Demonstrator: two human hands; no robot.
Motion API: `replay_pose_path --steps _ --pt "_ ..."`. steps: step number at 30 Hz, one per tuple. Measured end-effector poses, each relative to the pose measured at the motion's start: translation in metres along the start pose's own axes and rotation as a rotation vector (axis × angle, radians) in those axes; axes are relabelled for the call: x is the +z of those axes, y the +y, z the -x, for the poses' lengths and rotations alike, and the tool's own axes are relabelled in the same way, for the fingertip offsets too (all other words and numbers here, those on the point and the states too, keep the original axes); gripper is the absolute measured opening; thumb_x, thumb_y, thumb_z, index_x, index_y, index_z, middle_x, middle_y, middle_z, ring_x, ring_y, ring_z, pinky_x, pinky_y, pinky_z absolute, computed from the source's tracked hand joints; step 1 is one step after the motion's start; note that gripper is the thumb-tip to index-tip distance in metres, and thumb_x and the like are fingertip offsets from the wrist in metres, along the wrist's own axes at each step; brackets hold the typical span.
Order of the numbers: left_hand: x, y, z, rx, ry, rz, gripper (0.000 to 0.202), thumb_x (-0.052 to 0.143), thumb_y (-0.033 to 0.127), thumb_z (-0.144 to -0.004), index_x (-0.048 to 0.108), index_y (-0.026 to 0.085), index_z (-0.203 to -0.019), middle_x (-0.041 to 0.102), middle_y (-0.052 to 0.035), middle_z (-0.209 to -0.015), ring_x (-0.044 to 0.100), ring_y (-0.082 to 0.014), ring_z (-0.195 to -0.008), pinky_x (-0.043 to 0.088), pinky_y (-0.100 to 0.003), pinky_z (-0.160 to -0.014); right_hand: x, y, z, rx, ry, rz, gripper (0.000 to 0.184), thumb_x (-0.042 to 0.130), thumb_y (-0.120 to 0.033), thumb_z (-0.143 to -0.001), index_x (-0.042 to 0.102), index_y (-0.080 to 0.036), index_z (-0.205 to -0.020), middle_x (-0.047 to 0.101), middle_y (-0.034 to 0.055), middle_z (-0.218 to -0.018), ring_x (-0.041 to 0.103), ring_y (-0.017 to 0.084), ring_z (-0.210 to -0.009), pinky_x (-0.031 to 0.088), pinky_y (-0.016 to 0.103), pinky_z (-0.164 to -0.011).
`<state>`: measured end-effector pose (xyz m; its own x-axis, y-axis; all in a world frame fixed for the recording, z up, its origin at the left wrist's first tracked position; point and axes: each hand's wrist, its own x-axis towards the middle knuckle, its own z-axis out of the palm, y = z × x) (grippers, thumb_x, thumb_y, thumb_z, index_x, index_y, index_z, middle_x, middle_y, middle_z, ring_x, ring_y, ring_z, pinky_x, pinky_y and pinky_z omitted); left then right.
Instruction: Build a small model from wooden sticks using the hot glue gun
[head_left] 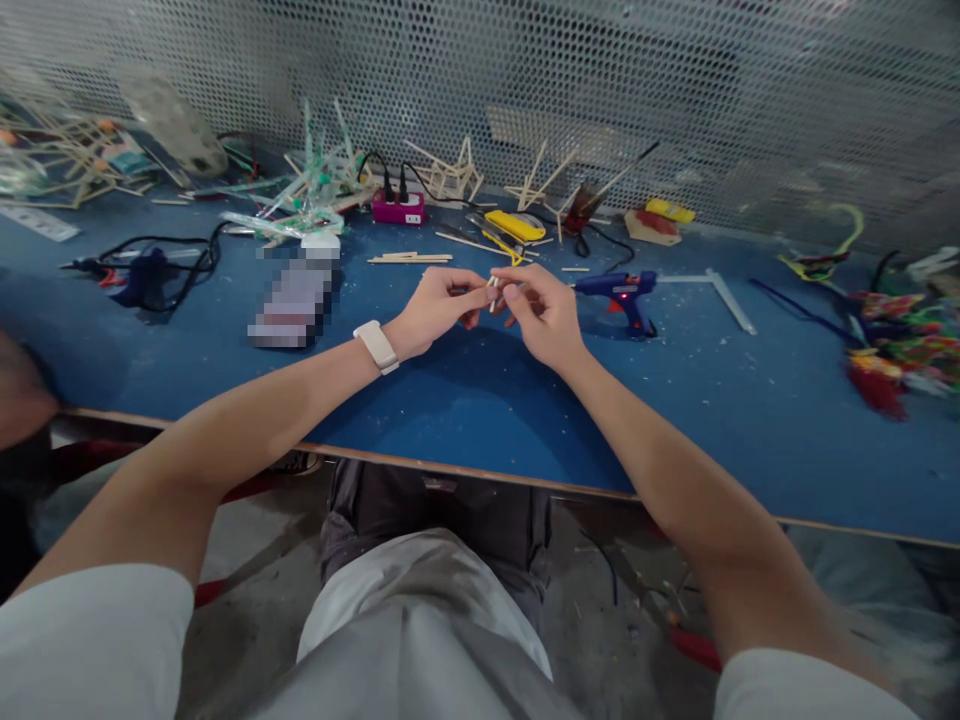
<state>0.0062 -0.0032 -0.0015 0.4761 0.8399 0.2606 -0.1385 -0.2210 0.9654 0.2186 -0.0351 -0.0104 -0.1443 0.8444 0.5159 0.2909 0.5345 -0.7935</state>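
Observation:
Short pale wooden sticks [493, 292] are pinched between my two hands above the blue table, their lower ends partly hidden by fingers. My left hand [442, 305], with a pale band on its wrist, closes thumb and fingers on them from the left. From the other side my right hand [546, 312] grips them too, thumb against the fingers. A blue glue gun [621, 292] with a small red light lies just right of my right hand. Behind my fingers is a yellow utility knife [516, 226], and several loose wooden sticks [409, 258] lie to the left.
A purple power strip [398, 207] with plugs stands at the back. A blurred-out phone-like object [294, 298] and another glue gun [142, 275] lie left. Stick frames [450, 175] line the mesh wall [420, 60]. Colourful scraps [896, 340] lie right. Another person's arm [22, 390] shows far left.

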Motion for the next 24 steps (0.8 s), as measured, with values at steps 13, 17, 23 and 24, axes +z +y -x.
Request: replay_pose_path --steps 13,17,23,24 --pt "-0.0008 -0.0030 -0.0019 0.004 0.002 0.039 0.058 0.103 0.071 -0.086 0.080 0.019 -0.080 0.070 -0.0006 -0.070 0.059 -0.0084 -0.057 0.051 -0.024 -0.055 0.0009 -0.0009 -0.0001 0.014 -0.018 -0.001 0.063 0.070 -0.092 -0.101 0.087 -0.038 -0.128 0.082 0.0065 -0.117 0.081 0.023 -0.082 0.067 0.040 -0.061" --pt "-0.0015 -0.0039 -0.0021 -0.006 0.010 0.022 0.055 0.102 0.069 -0.089 0.079 0.019 -0.079 0.069 -0.0007 -0.070 0.059 -0.0084 -0.057 0.050 -0.025 -0.055 0.0007 -0.0030 0.0000 0.028 -0.018 0.003 0.066 0.069 -0.095 -0.099 0.088 -0.038 -0.127 0.082 0.0066 -0.115 0.080 0.023 -0.079 0.067 0.039 -0.060" --pt "-0.0025 -0.0046 -0.0016 0.003 0.001 0.022 0.051 0.100 0.064 -0.092 0.080 0.019 -0.080 0.071 -0.0017 -0.072 0.059 -0.0085 -0.058 0.049 -0.025 -0.056 -0.0007 -0.0011 0.0004 0.003 -0.032 -0.019 0.065 0.064 -0.093 -0.104 0.088 -0.038 -0.128 0.082 0.0062 -0.114 0.080 0.021 -0.078 0.068 0.038 -0.061" --pt "-0.0024 -0.0043 -0.0015 0.002 0.001 0.021 0.050 0.100 0.063 -0.093 0.079 0.019 -0.080 0.070 -0.0014 -0.071 0.059 -0.0083 -0.057 0.049 -0.024 -0.056 -0.0009 0.0002 0.0003 -0.005 -0.033 -0.024 0.063 0.064 -0.092 -0.105 0.089 -0.038 -0.128 0.082 0.0060 -0.114 0.080 0.021 -0.078 0.068 0.038 -0.061"
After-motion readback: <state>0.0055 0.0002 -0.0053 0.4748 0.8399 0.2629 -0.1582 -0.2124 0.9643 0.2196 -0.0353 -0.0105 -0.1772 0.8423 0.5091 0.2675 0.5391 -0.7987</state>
